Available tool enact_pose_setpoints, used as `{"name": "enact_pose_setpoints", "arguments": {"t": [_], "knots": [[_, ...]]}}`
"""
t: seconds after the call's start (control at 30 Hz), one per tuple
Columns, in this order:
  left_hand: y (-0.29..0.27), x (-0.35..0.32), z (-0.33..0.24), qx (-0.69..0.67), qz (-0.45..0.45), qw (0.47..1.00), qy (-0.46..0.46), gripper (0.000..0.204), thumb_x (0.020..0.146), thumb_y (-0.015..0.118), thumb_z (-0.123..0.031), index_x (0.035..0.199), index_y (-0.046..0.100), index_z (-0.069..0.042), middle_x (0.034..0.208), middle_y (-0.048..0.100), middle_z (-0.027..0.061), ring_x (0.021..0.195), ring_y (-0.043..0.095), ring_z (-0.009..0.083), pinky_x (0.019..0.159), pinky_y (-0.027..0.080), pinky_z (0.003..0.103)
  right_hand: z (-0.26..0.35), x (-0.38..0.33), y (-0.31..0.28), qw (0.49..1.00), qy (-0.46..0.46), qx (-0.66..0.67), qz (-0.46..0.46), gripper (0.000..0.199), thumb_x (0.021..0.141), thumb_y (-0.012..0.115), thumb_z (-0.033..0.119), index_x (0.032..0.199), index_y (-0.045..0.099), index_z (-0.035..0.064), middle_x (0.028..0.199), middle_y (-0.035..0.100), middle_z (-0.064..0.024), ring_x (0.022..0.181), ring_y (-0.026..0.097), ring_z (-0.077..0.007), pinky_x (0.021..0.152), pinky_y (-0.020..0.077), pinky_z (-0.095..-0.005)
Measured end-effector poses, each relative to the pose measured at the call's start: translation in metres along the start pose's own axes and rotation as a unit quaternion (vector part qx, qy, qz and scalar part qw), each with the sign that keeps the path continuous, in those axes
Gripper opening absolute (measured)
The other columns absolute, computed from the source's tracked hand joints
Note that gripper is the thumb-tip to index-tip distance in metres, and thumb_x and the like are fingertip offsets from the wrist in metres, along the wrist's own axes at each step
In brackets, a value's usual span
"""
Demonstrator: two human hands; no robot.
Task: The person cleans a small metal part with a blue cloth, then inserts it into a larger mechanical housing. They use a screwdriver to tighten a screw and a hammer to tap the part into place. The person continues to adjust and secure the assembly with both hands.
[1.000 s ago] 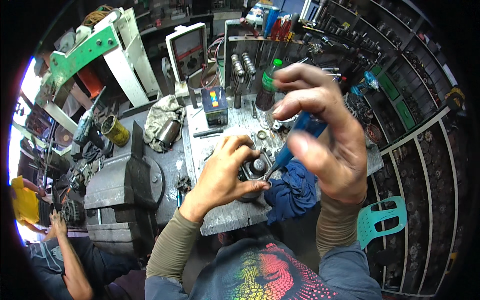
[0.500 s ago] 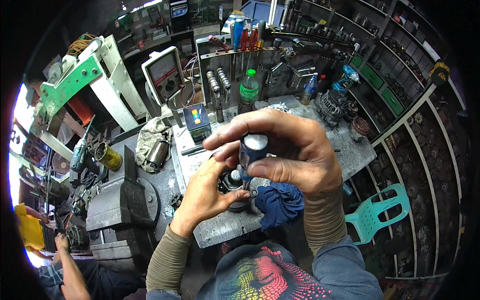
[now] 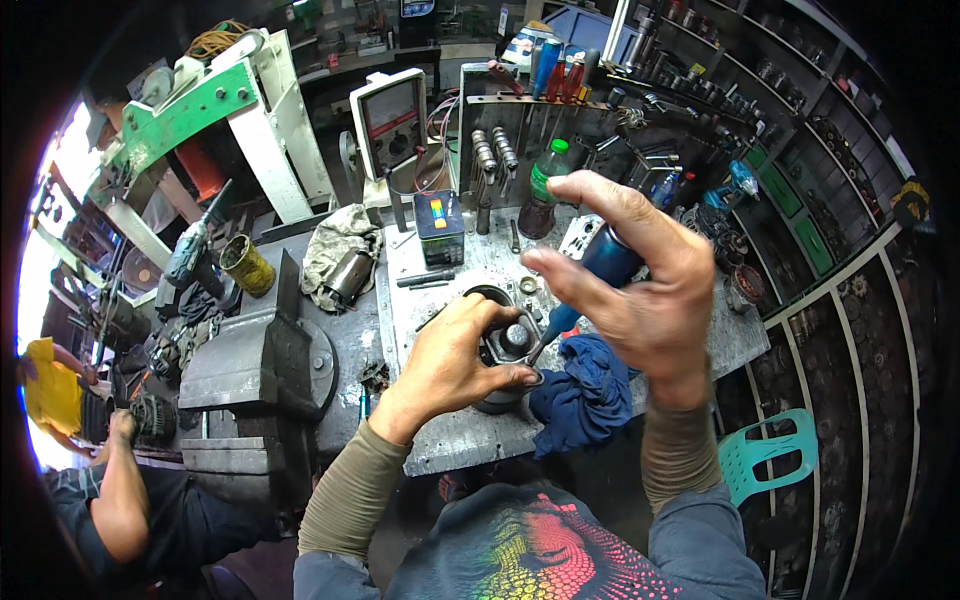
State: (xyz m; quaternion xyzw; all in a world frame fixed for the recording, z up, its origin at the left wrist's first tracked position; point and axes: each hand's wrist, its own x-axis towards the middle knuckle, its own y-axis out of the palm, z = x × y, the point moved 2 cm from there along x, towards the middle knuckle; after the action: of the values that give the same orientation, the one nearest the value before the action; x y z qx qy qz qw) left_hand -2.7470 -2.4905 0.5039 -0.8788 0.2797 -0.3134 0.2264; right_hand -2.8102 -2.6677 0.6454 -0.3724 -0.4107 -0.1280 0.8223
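My left hand curls its thumb and fingers around a round, dark metal housing on the bench, with a domed shaft end in its middle. My right hand holds a screwdriver with a dark blue handle. Its index finger and thumb stick out to the left, partly smeared by motion, and its other fingers are hidden behind the hand. The screwdriver is tilted, its tip down at the housing's right side near my left thumb. Right beside the housing lies a crumpled dark blue cloth.
A bench vise stands left of the metal-topped bench. Behind my hands are a small black box and a green-capped bottle. A turquoise chair stands at right. Another person's arm reaches toward a machine part at far left.
My right hand has moved right, tilting the screwdriver from nearly upright to a slant. The housing's top shows more now. The whole view has shifted, so the bench things sit farther right.
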Motion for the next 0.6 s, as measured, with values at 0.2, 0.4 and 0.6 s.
{"name": "enact_pose_setpoints", "arguments": {"t": [0.2,0.4,0.6], "knots": [[-0.002,-0.002,0.001,0.003,0.012,1.0,-0.006,0.075,0.069,0.1,-0.039,0.125,0.068,0.0,0.121,0.07,0.0187,0.112,0.07,0.0341,0.096,0.056,0.043,0.001,0.007,-0.004,0.945,0.063,0.308,0.092,0.043,0.083,0.077,-0.001,0.125,0.07,-0.0031,0.127,0.071,-0.0213,0.104,0.074,-0.0242,0.094,0.0592,-0.0367],[-0.002,-0.001,0.001,-0.012,0.009,1.0,-0.016,0.074,0.069,0.1,-0.036,0.125,0.068,0.0,0.122,0.07,0.0183,0.115,0.07,0.0323,0.098,0.057,0.042,0.004,0.001,0.01,0.997,-0.075,-0.013,-0.013,0.045,0.08,0.088,-0.002,0.123,0.073,0.0019,0.101,0.072,-0.0059,0.081,0.064,-0.0112,0.075,0.0526,-0.0258],[-0.002,-0.002,0.002,-0.009,0.007,1.0,-0.018,0.069,0.069,0.101,-0.034,0.123,0.07,-0.003,0.118,0.07,0.0148,0.11,0.07,0.0308,0.094,0.057,0.041,0.007,0.012,-0.009,0.912,0.078,0.376,0.143,0.041,0.082,0.074,0.002,0.122,0.07,0.0005,0.132,0.067,-0.0204,0.12,0.067,-0.0277,0.103,0.0525,-0.039]]}}
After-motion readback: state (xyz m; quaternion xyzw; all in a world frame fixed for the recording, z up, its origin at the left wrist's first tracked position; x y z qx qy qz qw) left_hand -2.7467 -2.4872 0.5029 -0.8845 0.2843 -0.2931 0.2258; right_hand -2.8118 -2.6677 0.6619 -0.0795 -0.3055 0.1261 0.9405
